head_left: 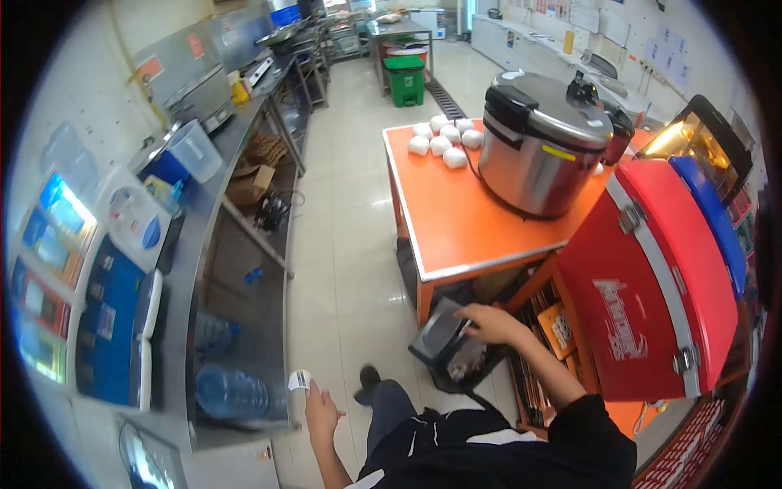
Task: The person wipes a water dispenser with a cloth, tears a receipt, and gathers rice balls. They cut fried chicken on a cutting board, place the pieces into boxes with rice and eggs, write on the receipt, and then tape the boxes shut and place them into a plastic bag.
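My left hand [322, 411] is low in the view, closed around a small white item with dark print [300, 380]; its exact kind is too small to make out. On the other side, my right hand [491, 323] grips the edge of a dark grey bin lid [440, 336], which is tilted up. Below it the dark bin [432, 364] stands on the floor beside the orange table, and pale, crumpled contents [467, 359] show through its opening.
A large steel rice cooker [533, 167] and several white wrapped bundles [441, 140] stand on the orange table [456, 236]. A red cool box [627, 301] is at right. Along the left runs a steel counter [213, 191], a water bottle [232, 393] under it. Farther off stands a green bin [405, 81].
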### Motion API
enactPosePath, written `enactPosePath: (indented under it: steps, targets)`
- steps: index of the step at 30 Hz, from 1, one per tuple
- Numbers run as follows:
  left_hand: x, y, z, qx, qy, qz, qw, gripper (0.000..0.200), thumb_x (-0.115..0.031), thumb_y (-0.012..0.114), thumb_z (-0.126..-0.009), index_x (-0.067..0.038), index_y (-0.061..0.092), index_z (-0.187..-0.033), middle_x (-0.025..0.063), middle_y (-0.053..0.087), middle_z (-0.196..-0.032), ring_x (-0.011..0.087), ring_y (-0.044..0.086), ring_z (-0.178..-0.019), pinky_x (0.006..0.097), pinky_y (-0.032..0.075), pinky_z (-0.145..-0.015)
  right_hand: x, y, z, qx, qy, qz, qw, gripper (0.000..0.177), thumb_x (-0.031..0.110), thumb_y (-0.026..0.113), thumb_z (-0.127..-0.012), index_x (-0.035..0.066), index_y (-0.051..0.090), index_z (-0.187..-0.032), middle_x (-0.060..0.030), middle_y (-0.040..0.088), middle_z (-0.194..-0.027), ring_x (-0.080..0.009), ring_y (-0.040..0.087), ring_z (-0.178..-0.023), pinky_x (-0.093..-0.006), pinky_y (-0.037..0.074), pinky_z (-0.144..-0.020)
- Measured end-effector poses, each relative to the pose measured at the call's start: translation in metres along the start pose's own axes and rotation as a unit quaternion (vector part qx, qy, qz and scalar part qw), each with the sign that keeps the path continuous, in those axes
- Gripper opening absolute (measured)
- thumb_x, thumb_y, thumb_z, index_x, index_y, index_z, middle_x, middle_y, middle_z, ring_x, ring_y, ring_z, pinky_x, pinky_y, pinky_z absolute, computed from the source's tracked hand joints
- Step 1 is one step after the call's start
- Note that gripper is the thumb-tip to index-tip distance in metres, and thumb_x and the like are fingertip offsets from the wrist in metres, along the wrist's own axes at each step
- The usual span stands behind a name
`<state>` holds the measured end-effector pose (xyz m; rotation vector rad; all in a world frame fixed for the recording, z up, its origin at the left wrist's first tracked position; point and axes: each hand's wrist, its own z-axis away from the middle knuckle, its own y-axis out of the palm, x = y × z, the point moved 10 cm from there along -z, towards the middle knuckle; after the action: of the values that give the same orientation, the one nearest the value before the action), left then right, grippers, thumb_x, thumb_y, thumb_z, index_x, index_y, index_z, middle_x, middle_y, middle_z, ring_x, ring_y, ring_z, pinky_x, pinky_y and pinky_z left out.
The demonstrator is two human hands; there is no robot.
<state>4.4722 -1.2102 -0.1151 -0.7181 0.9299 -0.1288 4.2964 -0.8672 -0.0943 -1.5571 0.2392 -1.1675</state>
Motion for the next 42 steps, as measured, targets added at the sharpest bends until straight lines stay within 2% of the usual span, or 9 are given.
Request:
enactPosePath:
  steps: [10,17,25,28,29,32,34,37,42]
  targets:
    - [-0.309,0.145,-0.395,0.199,0.358,0.033,0.912,0.056,-0.016,0.047,-0.089,0.004,0.023,-0.136,0.0267,0.028,-0.138,0.0341,0.042,-0.118,0.0360,0.040,-0.092,-0.240,-0.173,-0.325,-0.360,0.291,0.107,0.880,0.075,0.036,0.074,-0.061,0.005,0.041,-0.122,-0.0220,0.030,-0.132,-0.0376,0.038,-0.119,-0.0456,0.043,-0.088]
    - [-0.550,0.234,-0.508,0.203,0.460,0.007,0.864,0.071,-0.023,0.060,-0.080,0.004,0.025,-0.135,0.0253,0.036,-0.132,0.0397,0.041,-0.118,0.0411,0.036,-0.096,-0.379,-0.205,-0.381,-0.193,0.516,0.016,0.834,0.091,0.031,0.077,-0.051,-0.001,0.033,-0.124,-0.0206,0.051,-0.110,-0.0335,0.053,-0.104,-0.0400,0.045,-0.087]
    - [-0.580,0.344,-0.513,0.105,0.465,-0.094,0.874,0.077,-0.041,0.071,-0.065,-0.001,0.040,-0.123,0.0045,0.037,-0.134,0.0364,0.050,-0.105,0.0480,0.047,-0.080,-0.187,-0.090,-0.281,-0.206,0.572,-0.011,0.794,0.078,0.025,0.077,-0.053,0.009,0.041,-0.121,-0.0206,0.052,-0.102,-0.0376,0.054,-0.094,-0.0465,0.047,-0.077]
    - [-0.565,0.346,-0.514,0.133,0.475,-0.081,0.866,0.075,-0.033,0.072,-0.061,-0.001,0.041,-0.121,0.0095,0.042,-0.128,0.0376,0.050,-0.105,0.0461,0.046,-0.082,-0.098,-0.010,-0.218,-0.263,0.511,-0.302,0.761,0.076,0.030,0.078,-0.060,0.013,0.042,-0.124,-0.0186,0.054,-0.109,-0.0314,0.055,-0.101,-0.0408,0.047,-0.082]
    - [-0.562,0.341,-0.510,0.138,0.495,-0.067,0.855,0.073,-0.029,0.071,-0.061,-0.001,0.041,-0.121,0.0120,0.043,-0.126,0.0375,0.049,-0.105,0.0457,0.046,-0.083,-0.070,0.015,-0.200,-0.361,0.443,-0.428,0.700,0.067,0.029,0.076,-0.066,0.012,0.044,-0.122,-0.0154,0.054,-0.113,-0.0305,0.056,-0.100,-0.0411,0.048,-0.083]
    - [-0.536,0.323,-0.481,0.177,0.501,-0.074,0.844,0.067,-0.020,0.068,-0.060,0.000,0.042,-0.119,0.0198,0.046,-0.118,0.0367,0.049,-0.106,0.0448,0.043,-0.088,0.036,0.086,-0.163,-0.515,0.219,-0.811,0.169,0.074,0.045,0.070,-0.069,0.014,0.039,-0.129,-0.0165,0.046,-0.123,-0.0346,0.047,-0.114,-0.0509,0.047,-0.086]
    - [-0.512,0.307,-0.445,0.163,0.535,-0.086,0.824,0.064,-0.020,0.068,-0.061,0.000,0.043,-0.117,0.0212,0.048,-0.115,0.0366,0.050,-0.104,0.0444,0.043,-0.088,0.069,0.060,-0.142,-0.617,-0.035,-0.783,0.073,0.079,0.048,0.069,-0.070,0.015,0.035,-0.132,-0.0177,0.043,-0.127,-0.0371,0.042,-0.120,-0.0522,0.047,-0.087]
    - [-0.471,0.310,-0.427,0.141,0.611,-0.071,0.776,0.063,-0.022,0.072,-0.062,0.001,0.047,-0.115,0.0200,0.051,-0.110,0.0341,0.053,-0.100,0.0422,0.045,-0.086,0.089,0.048,-0.079,-0.702,-0.051,-0.698,0.135,0.076,0.048,0.067,-0.071,0.018,0.034,-0.132,-0.0224,0.039,-0.130,-0.0394,0.044,-0.116,-0.0545,0.047,-0.084]
    - [-0.367,0.267,-0.331,0.433,0.435,0.011,0.790,0.057,-0.021,0.070,-0.073,0.004,0.047,-0.119,0.0141,0.056,-0.110,0.0216,0.055,-0.098,0.0332,0.044,-0.084,0.157,0.061,0.054,-0.726,-0.067,-0.631,0.264,0.072,0.035,0.073,-0.067,0.014,0.038,-0.126,-0.0230,0.044,-0.126,-0.0361,0.054,-0.106,-0.0448,0.052,-0.079]
